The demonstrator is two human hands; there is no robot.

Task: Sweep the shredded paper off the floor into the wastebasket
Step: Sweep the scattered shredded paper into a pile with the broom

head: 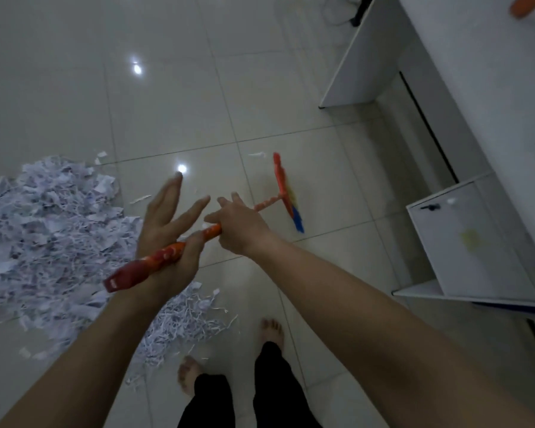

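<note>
Right hand (240,225) grips the broom (283,186); left hand (167,233) open, shredded paper (44,230) beside it.

Shredded paper (44,230) heaped on glossy tiled floor (198,88).
</note>
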